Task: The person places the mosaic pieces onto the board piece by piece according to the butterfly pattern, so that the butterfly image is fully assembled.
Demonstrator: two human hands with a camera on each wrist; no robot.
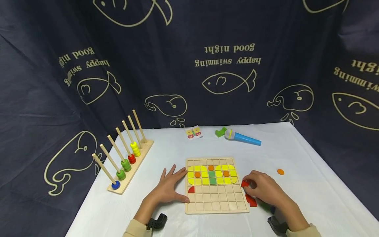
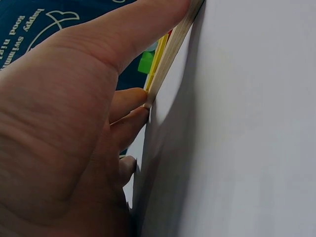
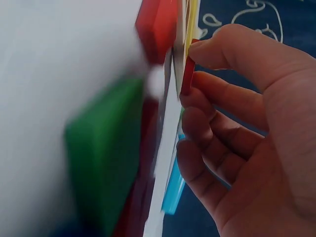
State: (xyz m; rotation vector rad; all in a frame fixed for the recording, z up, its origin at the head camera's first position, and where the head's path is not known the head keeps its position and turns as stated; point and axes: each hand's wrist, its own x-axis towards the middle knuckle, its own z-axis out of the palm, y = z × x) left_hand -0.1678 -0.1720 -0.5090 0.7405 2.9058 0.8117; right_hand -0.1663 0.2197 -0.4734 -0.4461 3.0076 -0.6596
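Observation:
A wooden grid board (image 1: 216, 206) lies flat on the white table, its upper rows filled with yellow, orange and green tiles. One red quarter-round tile (image 1: 191, 189) sits at its left side below the yellow ones. My left hand (image 1: 168, 188) is spread along the board's left edge, thumb and fingertips touching it. Just off the board's right edge, my right hand (image 1: 265, 186) pinches a red tile (image 3: 188, 74) between thumb and fingers. Beneath that hand lie more red tiles (image 1: 251, 200) and a green piece (image 3: 106, 153), partly hidden.
A wooden peg stand (image 1: 133, 171) with coloured rings stands at the left. At the back lie a butterfly picture card (image 1: 193, 132), a green block (image 1: 220, 132) and a blue toy microphone (image 1: 245, 138). An orange disc (image 1: 280, 171) lies at the right.

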